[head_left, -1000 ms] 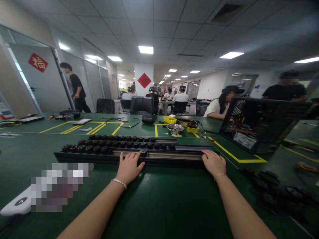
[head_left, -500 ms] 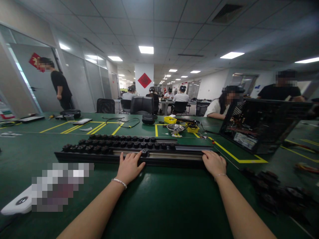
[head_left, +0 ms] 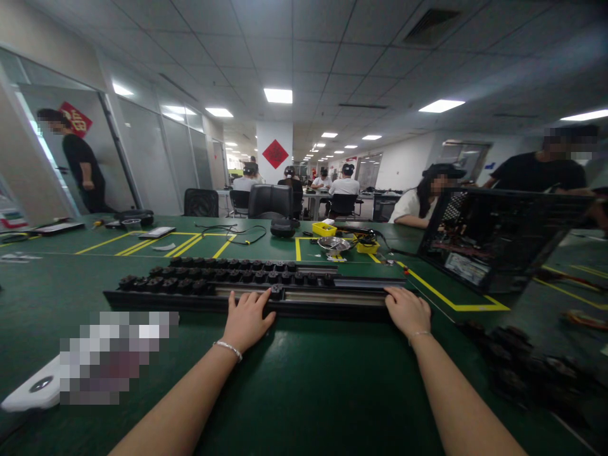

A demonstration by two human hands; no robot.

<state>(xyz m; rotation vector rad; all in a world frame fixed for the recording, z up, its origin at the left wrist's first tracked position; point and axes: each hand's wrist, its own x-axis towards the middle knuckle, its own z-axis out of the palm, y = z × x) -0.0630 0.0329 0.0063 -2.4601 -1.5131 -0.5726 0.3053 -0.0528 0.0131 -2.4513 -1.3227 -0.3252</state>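
A long black power track (head_left: 332, 311) with a light metal channel lies across the green table. My left hand (head_left: 247, 320) grips its front side near the middle: the spread fingers reach over the top and the thumb is in front. Beside that index finger, one round black socket module (head_left: 277, 292) sits in the channel. Toward the track's right end, my right hand (head_left: 408, 310) is bent over the rail with fingertips on its top; its underside is hidden. More round black modules (head_left: 185, 286) fill the left part of this track and the parallel tracks (head_left: 363, 283) behind it.
At left lies a white device (head_left: 38, 386), partly blurred. Loose black modules (head_left: 513, 367) are heaped at lower right. An open computer case (head_left: 517, 240) stands at right. Farther back are a metal bowl (head_left: 334, 245), a yellow bin (head_left: 324, 228) and cables. Other people sit and stand around.
My hands and the track have barely moved. The person at far left has moved left toward the door. The standing person at right has shifted to the right.
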